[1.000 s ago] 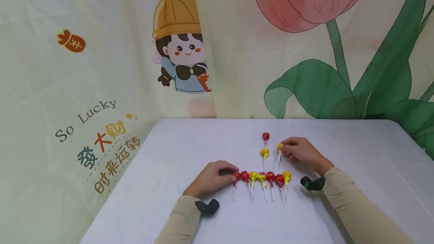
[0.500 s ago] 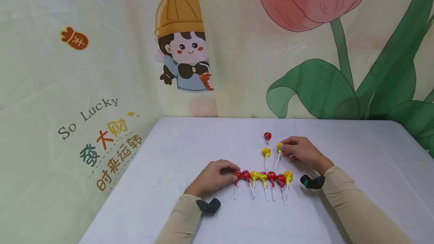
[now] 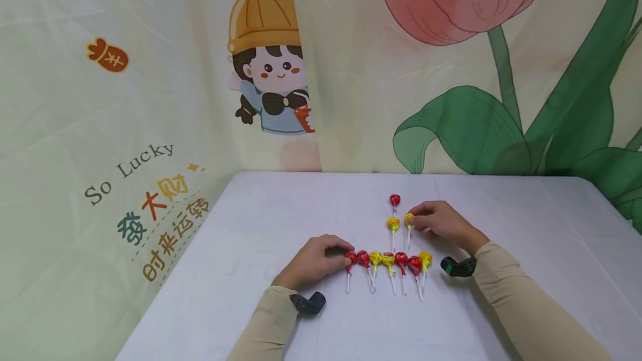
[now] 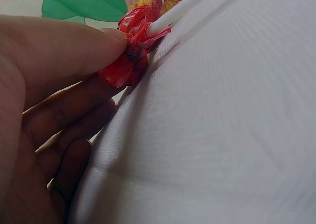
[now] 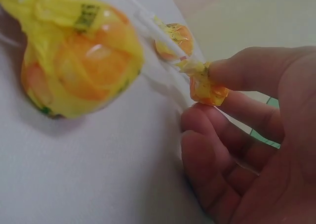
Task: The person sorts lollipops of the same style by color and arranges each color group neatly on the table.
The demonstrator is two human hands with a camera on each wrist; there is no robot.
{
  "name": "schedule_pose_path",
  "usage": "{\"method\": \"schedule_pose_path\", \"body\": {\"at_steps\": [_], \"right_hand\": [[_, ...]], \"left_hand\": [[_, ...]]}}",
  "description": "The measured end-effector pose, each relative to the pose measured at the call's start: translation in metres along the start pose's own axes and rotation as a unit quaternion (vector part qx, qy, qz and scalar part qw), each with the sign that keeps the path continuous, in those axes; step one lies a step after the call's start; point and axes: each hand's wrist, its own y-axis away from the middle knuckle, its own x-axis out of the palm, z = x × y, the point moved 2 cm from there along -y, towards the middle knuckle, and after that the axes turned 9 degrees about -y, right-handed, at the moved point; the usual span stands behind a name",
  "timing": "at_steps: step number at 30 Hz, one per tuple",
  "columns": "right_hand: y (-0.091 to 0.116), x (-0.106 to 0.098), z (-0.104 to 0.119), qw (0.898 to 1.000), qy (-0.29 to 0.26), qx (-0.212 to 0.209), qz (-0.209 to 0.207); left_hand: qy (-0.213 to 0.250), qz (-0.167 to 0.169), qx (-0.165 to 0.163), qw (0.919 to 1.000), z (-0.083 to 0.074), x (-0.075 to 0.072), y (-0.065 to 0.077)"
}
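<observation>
My left hand (image 3: 315,261) pinches the red wrapped head of a lollipop (image 4: 121,71) between thumb and finger, at the left end of a row. Red and yellow lollipops fill that row side by side, sticks toward me, with a yellow lollipop (image 3: 425,259) at its right end. Farther back, my right hand (image 3: 446,222) holds another yellow lollipop (image 5: 210,91) by its head, its stick pointing toward me. Just left of it lies a yellow lollipop (image 3: 393,224), and behind that one a red lollipop (image 3: 395,200).
All the lollipops lie on a white-covered table (image 3: 210,288). Behind stands a cloth backdrop (image 3: 346,99) printed with a cartoon child and a large tulip. A dark wrist device (image 3: 308,304) sits on the left wrist, and another dark device (image 3: 458,267) on the right.
My right hand has shifted slightly left, bringing its yellow lollipop closer beside the one lying there. The left hand stays at the row's left end.
</observation>
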Motion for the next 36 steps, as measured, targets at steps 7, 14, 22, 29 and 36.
{"method": "schedule_pose_path", "body": {"at_steps": [7, 14, 22, 29, 36], "right_hand": [[0.0002, 0.0055, -0.0004, 1.0, 0.019, -0.001, -0.003], [0.003, 0.0079, 0.0042, 0.999, 0.04, -0.001, 0.002], [0.0039, 0.0076, 0.0086, 0.999, 0.054, -0.001, 0.005], [0.0018, 0.0072, 0.0074, 0.998, 0.056, 0.002, 0.001], [0.0004, 0.0083, 0.0074, 0.998, 0.063, -0.003, 0.002]], "left_hand": [[-0.003, 0.001, -0.008, 1.0, 0.002, 0.0027, 0.0005], [-0.006, 0.0, -0.012, 0.9999, 0.0023, 0.0042, -0.0004], [-0.009, -0.002, -0.009, 0.9999, 0.0004, 0.0031, -0.0022], [-0.008, -0.001, -0.008, 0.9999, 0.0, 0.0027, -0.003], [-0.005, -0.001, -0.013, 0.9999, 0.0004, 0.0021, -0.0037]]}}
